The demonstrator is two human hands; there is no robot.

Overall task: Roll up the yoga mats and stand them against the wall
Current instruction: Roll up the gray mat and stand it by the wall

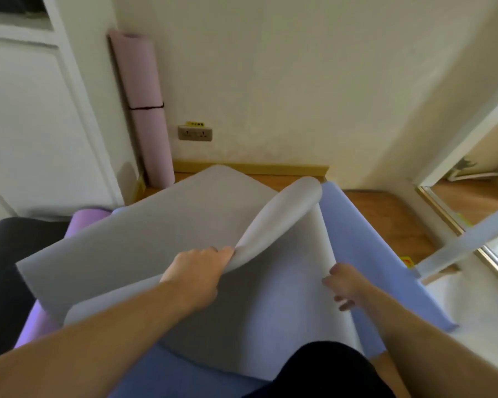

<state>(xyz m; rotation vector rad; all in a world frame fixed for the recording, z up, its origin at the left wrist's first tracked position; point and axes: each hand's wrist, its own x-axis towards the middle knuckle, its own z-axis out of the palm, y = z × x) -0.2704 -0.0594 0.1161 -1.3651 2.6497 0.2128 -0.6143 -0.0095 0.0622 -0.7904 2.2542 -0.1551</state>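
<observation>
Grey mat (144, 231) is lying half folded over a blue mat (357, 242) on the wooden floor (385, 214), its far corner nearing the skirting below the wall (270, 67). The left hand (197, 271) is pinching a raised fold of the grey mat, the fold rising away toward the blue mat's far edge. The right hand (344, 285) is hovering at the grey mat's right edge with fingers loosely spread, probably not gripping, though blur makes this uncertain. A rolled pink mat (144, 110), bound by a black strap, is standing upright in the wall's left corner. Lilac mat (84, 216) and black mat (9, 254) edges are showing at the left.
</observation>
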